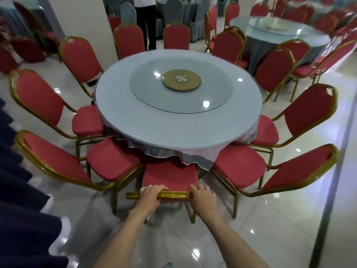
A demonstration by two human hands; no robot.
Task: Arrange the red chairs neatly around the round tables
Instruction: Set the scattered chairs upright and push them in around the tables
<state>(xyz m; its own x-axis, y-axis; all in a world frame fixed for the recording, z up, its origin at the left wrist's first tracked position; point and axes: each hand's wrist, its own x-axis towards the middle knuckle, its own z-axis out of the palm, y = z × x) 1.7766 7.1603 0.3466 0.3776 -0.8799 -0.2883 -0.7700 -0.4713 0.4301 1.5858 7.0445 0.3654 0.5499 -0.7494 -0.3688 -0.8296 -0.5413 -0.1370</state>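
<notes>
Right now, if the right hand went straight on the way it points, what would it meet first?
Gripping the chair, the right hand would pass over its seat, then probably meet the tablecloth; height unclear.

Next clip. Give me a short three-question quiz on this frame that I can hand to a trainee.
1. True or false: the left hand and the right hand both grip the gold top rail of the nearest red chair.
2. What lies at the centre of the glass turntable on the round table? A. a wooden disc with a metal hub; B. a teapot; C. a stack of plates.
3. Fill in: the nearest red chair's seat front reaches the hanging ____.
Key: 1 true; 2 A; 3 tablecloth.
</notes>
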